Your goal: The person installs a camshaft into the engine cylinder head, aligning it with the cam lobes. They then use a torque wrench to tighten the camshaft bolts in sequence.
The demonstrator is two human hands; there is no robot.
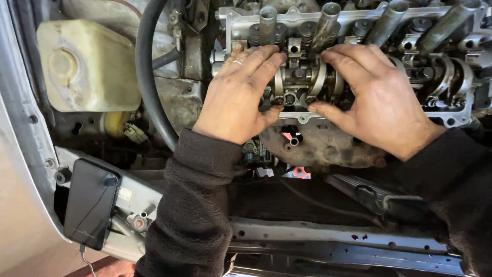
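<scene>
An open engine cylinder head [451,110] fills the upper right, with its rocker arms, valve springs and metal tubes exposed. My left hand [240,95], with a ring on one finger, grips the left end of a rocker shaft assembly [300,82]. On the assembly's right side rests my right hand [376,97], fingers over the top and thumb underneath. Both hands are in dark fleece sleeves. What lies under the palms is hidden.
A cream plastic fluid reservoir [87,64] sits at the upper left beside a thick black hose [146,77]. A black phone [91,202] with a cable leans at the lower left. A rusty exhaust manifold [323,146] lies below the head, with a metal crossmember [333,241] along the bottom.
</scene>
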